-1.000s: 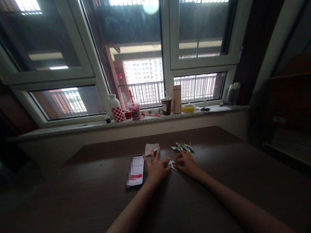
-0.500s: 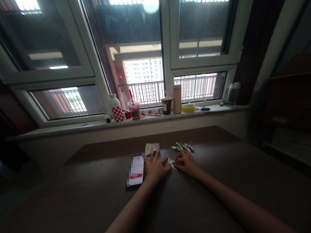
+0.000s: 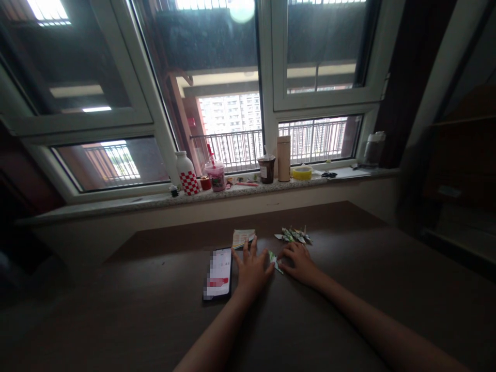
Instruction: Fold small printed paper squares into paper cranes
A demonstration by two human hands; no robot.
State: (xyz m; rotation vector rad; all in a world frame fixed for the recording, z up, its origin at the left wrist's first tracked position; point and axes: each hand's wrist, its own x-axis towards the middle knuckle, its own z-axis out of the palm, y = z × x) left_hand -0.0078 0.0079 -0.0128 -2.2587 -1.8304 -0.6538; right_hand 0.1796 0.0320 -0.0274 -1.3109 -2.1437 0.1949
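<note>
A small folded piece of printed paper, green and white, lies on the table between my two hands. My left hand rests with fingers spread, its thumb and index finger at the paper's left edge. On the right, the curled fingers and thumb of my right hand press on the paper's other edge. Just beyond that hand sits a small pile of folded paper pieces. A flat stack of paper lies beyond my left fingertips, partly covered by them.
A phone with its screen lit lies left of my left hand on the dark table. Along the windowsill stand a checkered bottle, a pink cup, a brown cup, a tan flask, yellow tape and scissors.
The spread fingers of my left hand have drawn slightly closer together. My right hand stays at the paper's edge, and the whole view has shifted a little.
</note>
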